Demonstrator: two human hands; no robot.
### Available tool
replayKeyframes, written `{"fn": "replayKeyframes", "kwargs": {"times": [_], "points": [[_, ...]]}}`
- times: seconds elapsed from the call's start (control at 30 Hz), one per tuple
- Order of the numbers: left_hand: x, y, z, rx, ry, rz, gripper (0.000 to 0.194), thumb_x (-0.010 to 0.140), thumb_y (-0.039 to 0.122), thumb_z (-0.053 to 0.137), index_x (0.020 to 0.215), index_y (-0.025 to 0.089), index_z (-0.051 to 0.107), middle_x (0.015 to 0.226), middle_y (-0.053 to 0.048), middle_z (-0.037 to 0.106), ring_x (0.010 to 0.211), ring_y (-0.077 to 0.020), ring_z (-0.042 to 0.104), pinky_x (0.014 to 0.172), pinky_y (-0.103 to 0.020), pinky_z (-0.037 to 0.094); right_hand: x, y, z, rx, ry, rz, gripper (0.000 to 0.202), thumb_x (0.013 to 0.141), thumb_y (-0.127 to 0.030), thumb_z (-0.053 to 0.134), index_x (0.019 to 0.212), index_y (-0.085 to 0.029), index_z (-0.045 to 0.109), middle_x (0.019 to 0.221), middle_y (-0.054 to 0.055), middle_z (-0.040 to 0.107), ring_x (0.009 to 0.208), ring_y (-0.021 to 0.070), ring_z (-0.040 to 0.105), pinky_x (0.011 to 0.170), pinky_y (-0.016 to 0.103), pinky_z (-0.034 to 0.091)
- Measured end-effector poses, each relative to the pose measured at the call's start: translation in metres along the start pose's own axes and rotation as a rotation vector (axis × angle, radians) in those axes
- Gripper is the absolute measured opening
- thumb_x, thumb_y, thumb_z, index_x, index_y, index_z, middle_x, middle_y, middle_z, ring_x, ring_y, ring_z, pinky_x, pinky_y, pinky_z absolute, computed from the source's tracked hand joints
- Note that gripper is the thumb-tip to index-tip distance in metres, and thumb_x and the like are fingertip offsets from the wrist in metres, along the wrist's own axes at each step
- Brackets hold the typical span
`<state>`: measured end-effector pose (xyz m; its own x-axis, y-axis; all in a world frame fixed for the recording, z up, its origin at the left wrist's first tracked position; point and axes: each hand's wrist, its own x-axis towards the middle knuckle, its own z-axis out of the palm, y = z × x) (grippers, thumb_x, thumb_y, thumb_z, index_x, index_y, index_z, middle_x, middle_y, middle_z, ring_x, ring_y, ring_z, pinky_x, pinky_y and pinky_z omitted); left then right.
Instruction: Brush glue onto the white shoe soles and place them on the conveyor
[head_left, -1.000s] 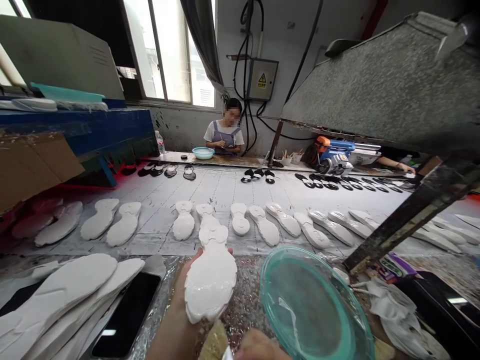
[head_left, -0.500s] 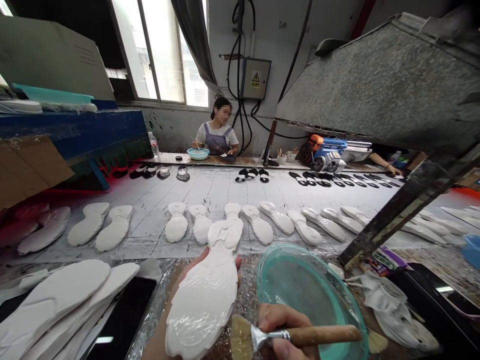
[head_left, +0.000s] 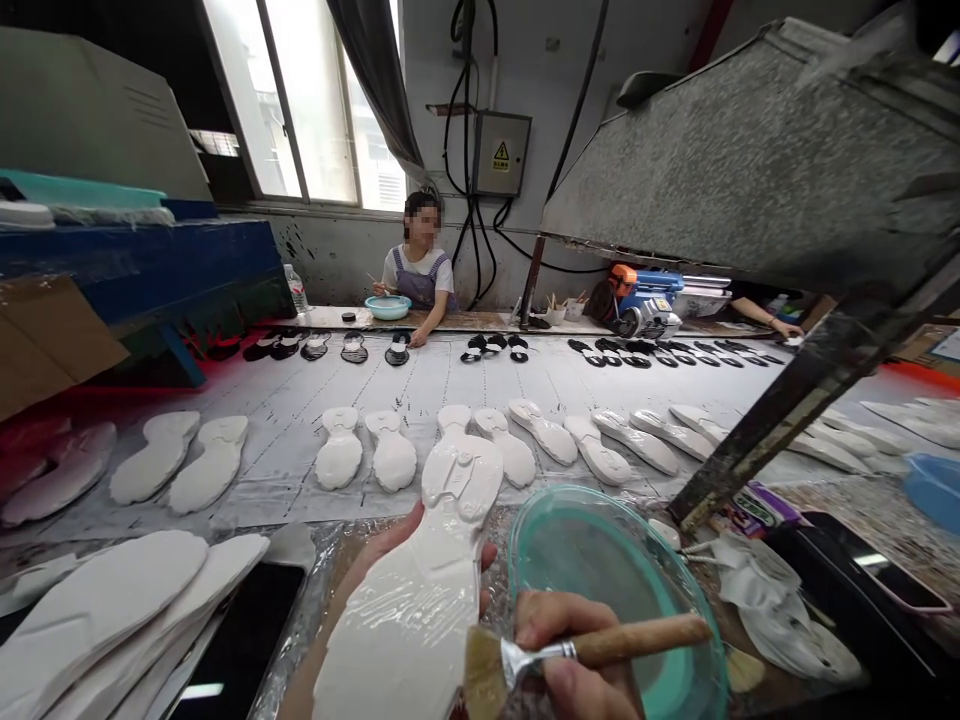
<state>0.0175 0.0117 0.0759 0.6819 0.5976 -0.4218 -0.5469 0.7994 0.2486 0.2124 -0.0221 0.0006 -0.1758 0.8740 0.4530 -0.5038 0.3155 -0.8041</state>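
My left hand (head_left: 384, 548) is wrapped around a white shoe sole (head_left: 401, 610) from beneath, thumb on one edge and fingertips showing on the other. The sole's upper face is wet and glossy, with streaks across its wide part. In my right hand (head_left: 570, 640) is a paintbrush (head_left: 600, 645), gripped at the metal band and the wooden handle. Its pale bristles (head_left: 484, 672) are at the sole's right edge; I cannot tell whether they touch it. Behind my right hand stands a turquoise bowl (head_left: 525, 530) with clear plastic over its rim.
White soles (head_left: 337, 450) lie in a row along the conveyor belt (head_left: 285, 385), with black-and-white ones (head_left: 495, 347) beyond. Stacked soles (head_left: 112, 610) and a dark phone (head_left: 232, 640) sit left. A slanted metal post (head_left: 757, 440) rises at right. A co-worker (head_left: 420, 265) sits opposite.
The held sole has come nearer and turned slightly, its narrow end now further right. The co-worker's hand has reached onto the belt at a dark sole. Soles on the belt appear shifted left.
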Motion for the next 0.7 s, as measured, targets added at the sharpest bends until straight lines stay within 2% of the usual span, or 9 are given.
{"fn": "replayKeyframes", "kwargs": {"times": [0.07, 0.17, 0.27, 0.33, 0.4, 0.47, 0.53, 0.63, 0.7], "points": [[-0.001, -0.001, 0.003, 0.041, 0.025, 0.027, 0.065, 0.09, 0.06, 0.05, 0.096, 0.0, 0.073, 0.065, -0.015, 0.073, 0.053, -0.0198, 0.068, 0.049, -0.025, 0.05, 0.001, -0.004, -0.004, 0.046, 0.051, 0.08, 0.021, 0.081, -0.04, 0.071, 0.093, -0.023, 0.073, 0.071, 0.003, 0.059, 0.062, 0.0159, 0.053, 0.058, 0.028, 0.044], [-0.003, -0.003, 0.006, 0.1, 0.05, 0.106, 0.053, 0.092, 0.053, 0.052, 0.097, 0.006, 0.074, 0.064, -0.011, 0.073, 0.056, -0.0219, 0.07, 0.053, -0.027, 0.053, 0.005, -0.009, -0.007, 0.073, 0.134, 0.085, 0.026, 0.077, -0.045, 0.073, 0.089, -0.022, 0.073, 0.07, 0.003, 0.059, 0.061, 0.0162, 0.053, 0.057, 0.029, 0.046], [-0.002, -0.006, 0.007, 0.145, 0.088, 0.187, 0.042, 0.089, 0.047, 0.059, 0.098, 0.008, 0.075, 0.07, -0.013, 0.075, 0.065, -0.0275, 0.074, 0.062, -0.033, 0.057, 0.007, -0.01, -0.008, -0.088, 0.177, 0.123, 0.027, 0.077, -0.044, 0.075, 0.087, -0.019, 0.075, 0.07, 0.005, 0.064, 0.059, 0.0165, 0.057, 0.056, 0.028, 0.049], [-0.001, -0.008, 0.005, 0.174, 0.165, 0.309, 0.035, 0.087, 0.04, 0.065, 0.102, 0.01, 0.074, 0.075, -0.014, 0.076, 0.07, -0.0299, 0.075, 0.066, -0.037, 0.059, 0.006, -0.009, -0.005, -0.228, 0.197, 0.167, 0.028, 0.078, -0.044, 0.075, 0.084, -0.017, 0.076, 0.07, 0.007, 0.067, 0.057, 0.017, 0.06, 0.053, 0.027, 0.051], [0.001, -0.012, 0.003, 0.207, 0.268, 0.476, 0.035, 0.082, 0.032, 0.072, 0.112, 0.013, 0.072, 0.083, -0.013, 0.078, 0.074, -0.0307, 0.075, 0.068, -0.037, 0.06, 0.001, -0.008, 0.0, -0.339, 0.271, 0.1, 0.024, 0.079, -0.041, 0.076, 0.084, -0.017, 0.077, 0.074, 0.008, 0.07, 0.056, 0.0169, 0.062, 0.052, 0.026, 0.053], [0.004, -0.017, 0.002, 0.229, 0.347, 0.61, 0.045, 0.076, 0.026, 0.078, 0.12, 0.015, 0.07, 0.089, -0.012, 0.079, 0.08, -0.031, 0.076, 0.07, -0.036, 0.06, -0.003, -0.007, 0.006, -0.392, 0.327, -0.062, 0.017, 0.08, -0.035, 0.076, 0.09, -0.021, 0.078, 0.081, 0.008, 0.072, 0.059, 0.017, 0.064, 0.057, 0.027, 0.056], [0.006, -0.023, 0.004, 0.237, 0.395, 0.679, 0.055, 0.071, 0.025, 0.083, 0.123, 0.015, 0.07, 0.092, -0.011, 0.079, 0.088, -0.0324, 0.075, 0.074, -0.036, 0.06, -0.003, -0.007, 0.01, -0.394, 0.259, -0.167, 0.017, 0.082, -0.029, 0.074, 0.098, -0.023, 0.077, 0.086, 0.007, 0.073, 0.067, 0.0192, 0.068, 0.063, 0.029, 0.058], [0.009, -0.029, 0.01, 0.252, 0.433, 0.71, 0.057, 0.064, 0.028, 0.087, 0.118, 0.015, 0.073, 0.093, -0.011, 0.079, 0.095, -0.0345, 0.073, 0.079, -0.037, 0.06, 0.005, -0.011, 0.012, -0.425, 0.047, -0.119, 0.019, 0.083, -0.024, 0.071, 0.102, -0.022, 0.075, 0.088, 0.008, 0.073, 0.074, 0.0212, 0.07, 0.064, 0.029, 0.059], [0.01, -0.03, 0.012, 0.254, 0.457, 0.758, 0.056, 0.062, 0.03, 0.089, 0.114, 0.016, 0.075, 0.098, -0.01, 0.079, 0.101, -0.0336, 0.071, 0.082, -0.034, 0.059, 0.009, -0.014, 0.014, -0.468, 0.055, -0.126, 0.017, 0.085, -0.026, 0.07, 0.101, -0.023, 0.074, 0.085, 0.006, 0.073, 0.069, 0.019, 0.069, 0.062, 0.027, 0.058]]}}
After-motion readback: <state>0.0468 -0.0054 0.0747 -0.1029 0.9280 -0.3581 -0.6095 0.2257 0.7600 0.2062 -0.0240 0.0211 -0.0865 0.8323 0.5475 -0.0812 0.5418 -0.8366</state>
